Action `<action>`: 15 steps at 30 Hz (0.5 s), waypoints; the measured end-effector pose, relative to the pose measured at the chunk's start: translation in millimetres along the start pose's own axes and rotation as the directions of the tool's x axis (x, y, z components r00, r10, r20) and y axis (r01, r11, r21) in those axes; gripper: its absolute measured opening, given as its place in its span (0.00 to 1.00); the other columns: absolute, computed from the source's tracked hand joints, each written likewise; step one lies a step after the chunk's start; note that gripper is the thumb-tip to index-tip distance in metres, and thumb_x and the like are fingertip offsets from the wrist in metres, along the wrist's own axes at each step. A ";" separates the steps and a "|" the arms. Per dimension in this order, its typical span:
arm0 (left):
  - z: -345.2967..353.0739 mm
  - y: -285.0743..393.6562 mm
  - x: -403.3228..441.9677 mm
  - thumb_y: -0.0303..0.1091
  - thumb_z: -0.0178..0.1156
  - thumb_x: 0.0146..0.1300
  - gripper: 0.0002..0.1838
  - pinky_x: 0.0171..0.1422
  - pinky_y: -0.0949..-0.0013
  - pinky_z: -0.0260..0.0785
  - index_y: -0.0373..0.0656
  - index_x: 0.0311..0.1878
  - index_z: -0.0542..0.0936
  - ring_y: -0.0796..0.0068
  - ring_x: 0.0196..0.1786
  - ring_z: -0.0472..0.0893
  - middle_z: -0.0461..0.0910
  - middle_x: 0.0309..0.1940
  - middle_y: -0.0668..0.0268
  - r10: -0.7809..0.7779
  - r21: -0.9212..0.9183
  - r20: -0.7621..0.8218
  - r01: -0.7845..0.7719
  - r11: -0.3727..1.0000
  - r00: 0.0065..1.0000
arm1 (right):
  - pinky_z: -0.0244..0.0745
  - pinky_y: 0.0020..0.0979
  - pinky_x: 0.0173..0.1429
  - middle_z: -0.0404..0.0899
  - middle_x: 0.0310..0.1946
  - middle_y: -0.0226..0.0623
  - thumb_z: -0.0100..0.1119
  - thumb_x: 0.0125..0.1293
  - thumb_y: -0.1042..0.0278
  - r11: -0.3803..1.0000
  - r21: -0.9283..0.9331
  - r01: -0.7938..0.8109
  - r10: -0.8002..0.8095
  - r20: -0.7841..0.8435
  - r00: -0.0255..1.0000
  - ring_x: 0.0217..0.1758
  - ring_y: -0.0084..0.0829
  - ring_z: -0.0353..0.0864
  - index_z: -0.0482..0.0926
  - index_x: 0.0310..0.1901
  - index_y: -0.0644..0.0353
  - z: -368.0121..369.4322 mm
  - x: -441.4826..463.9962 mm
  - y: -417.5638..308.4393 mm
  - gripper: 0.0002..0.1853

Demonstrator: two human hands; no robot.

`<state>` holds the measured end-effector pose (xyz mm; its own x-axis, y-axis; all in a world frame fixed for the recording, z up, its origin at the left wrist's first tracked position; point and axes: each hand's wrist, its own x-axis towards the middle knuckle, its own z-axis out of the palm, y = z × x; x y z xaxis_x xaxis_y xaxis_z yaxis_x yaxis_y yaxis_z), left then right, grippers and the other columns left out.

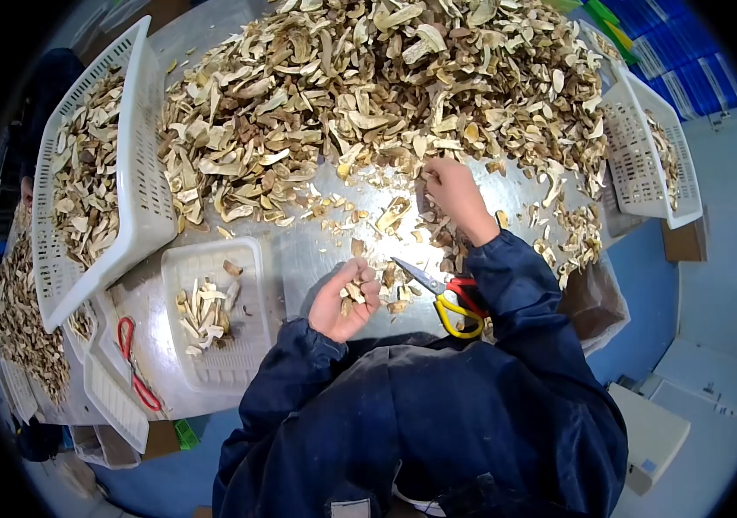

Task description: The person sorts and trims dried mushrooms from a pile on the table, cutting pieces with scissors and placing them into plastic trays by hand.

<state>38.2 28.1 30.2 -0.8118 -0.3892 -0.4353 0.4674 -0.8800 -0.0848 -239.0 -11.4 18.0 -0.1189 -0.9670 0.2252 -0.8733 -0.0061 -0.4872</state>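
Observation:
My left hand (345,302) is turned palm up, its fingers curled around several small dried mushroom pieces (353,292). At the near edge of a big heap of dried mushroom slices (368,95), my right hand (456,194) has its fingers pinched together; what they hold, if anything, is hidden. Between my forearms lies a pair of scissors (455,302) with one red and one yellow handle, blades pointing up and left. Small crumbs and slices (394,214) are scattered on the metal table (308,250) between my hands. Left of my left hand, a shallow white tray (256,268) holds some pale slices.
A large white slotted basket (144,190) full of slices stands tilted at left. Another white basket (632,142) is at right. Red-handled scissors (131,367) lie left of the tray. A lined box (597,306) is below the table's right edge. Blue crates (688,65) stand behind.

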 end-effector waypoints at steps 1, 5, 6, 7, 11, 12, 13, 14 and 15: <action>-1.6 0.7 0.9 0.35 0.48 0.71 0.06 0.39 0.75 0.67 0.46 0.44 0.72 0.78 0.34 0.68 0.68 0.33 0.70 -0.001 -0.005 0.001 0.001 1.000 1.000 | 0.73 0.34 0.34 0.79 0.30 0.43 0.55 0.59 0.74 0.953 0.234 -0.192 0.168 0.120 0.978 0.31 0.36 0.79 0.78 0.40 0.65 -3.8 -1.7 2.5 0.08; -3.3 1.1 0.8 0.35 0.48 0.71 0.06 0.39 0.75 0.67 0.46 0.44 0.72 0.77 0.34 0.69 0.68 0.34 0.69 0.010 0.014 -0.013 -0.010 1.000 1.000 | 0.68 0.22 0.28 0.74 0.25 0.29 0.51 0.64 0.76 0.417 0.684 -0.598 0.315 0.508 0.802 0.25 0.19 0.73 0.77 0.45 0.64 -15.8 -10.8 1.4 0.09; -3.5 0.8 0.8 0.35 0.48 0.71 0.06 0.39 0.75 0.67 0.46 0.44 0.72 0.77 0.34 0.69 0.68 0.34 0.69 0.006 0.013 -0.014 -0.006 1.000 1.000 | 0.67 0.19 0.27 0.72 0.24 0.26 0.50 0.66 0.77 0.313 0.732 -0.606 0.287 0.535 0.795 0.24 0.15 0.71 0.76 0.46 0.64 -17.3 -13.1 0.3 0.09; -3.2 1.0 1.0 0.35 0.48 0.71 0.06 0.39 0.75 0.67 0.46 0.44 0.72 0.77 0.34 0.69 0.68 0.34 0.69 0.004 0.014 -0.014 -0.004 1.000 1.000 | 0.67 0.20 0.26 0.72 0.24 0.26 0.49 0.66 0.77 0.276 0.745 -0.608 0.280 0.542 0.792 0.24 0.16 0.71 0.76 0.46 0.63 -18.3 -14.1 -0.6 0.09; -1.4 1.5 -0.6 0.35 0.48 0.71 0.06 0.39 0.74 0.67 0.46 0.44 0.72 0.76 0.35 0.69 0.69 0.34 0.69 0.008 0.009 -0.030 -0.008 1.000 1.000 | 0.66 0.20 0.25 0.71 0.25 0.28 0.49 0.67 0.78 0.191 0.773 -0.605 0.248 0.558 0.792 0.22 0.18 0.70 0.74 0.46 0.63 -17.8 -13.5 -2.0 0.09; -2.4 1.8 -1.1 0.35 0.48 0.71 0.06 0.39 0.74 0.67 0.46 0.44 0.72 0.76 0.35 0.69 0.69 0.34 0.69 0.011 0.008 -0.025 -0.011 1.000 1.000 | 0.66 0.20 0.25 0.71 0.25 0.28 0.49 0.67 0.77 0.184 0.776 -0.603 0.242 0.559 0.793 0.22 0.18 0.69 0.74 0.46 0.62 -16.5 -13.6 -1.2 0.08; -4.4 2.0 -0.8 0.35 0.48 0.71 0.06 0.39 0.74 0.67 0.46 0.44 0.71 0.76 0.35 0.69 0.69 0.34 0.69 0.013 0.007 -0.020 -0.013 1.000 1.000 | 0.65 0.20 0.25 0.71 0.26 0.28 0.48 0.67 0.77 0.144 0.795 -0.589 0.232 0.552 0.801 0.21 0.18 0.69 0.74 0.46 0.62 -14.0 -13.7 0.8 0.08; -5.8 2.0 -0.5 0.35 0.48 0.71 0.06 0.39 0.74 0.67 0.46 0.44 0.71 0.76 0.35 0.69 0.69 0.34 0.69 0.014 0.006 -0.014 -0.014 1.000 1.000 | 0.64 0.20 0.24 0.71 0.26 0.29 0.48 0.67 0.77 0.104 0.812 -0.574 0.224 0.544 0.809 0.21 0.18 0.68 0.73 0.46 0.62 -11.0 -13.9 3.9 0.08; -6.5 1.9 -0.6 0.35 0.48 0.71 0.06 0.39 0.74 0.67 0.46 0.45 0.71 0.76 0.35 0.69 0.69 0.33 0.69 0.015 0.006 -0.010 -0.015 1.000 1.000 | 0.64 0.20 0.24 0.71 0.27 0.30 0.47 0.67 0.77 0.063 0.827 -0.559 0.217 0.535 0.816 0.20 0.18 0.68 0.73 0.46 0.61 -10.4 -13.5 4.0 0.08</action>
<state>41.8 28.5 24.5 -0.8013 -0.3994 -0.4454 0.4770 -0.8759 -0.0727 -245.8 4.3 21.8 -0.0335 -0.9271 -0.3732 0.4025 0.3293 -0.8541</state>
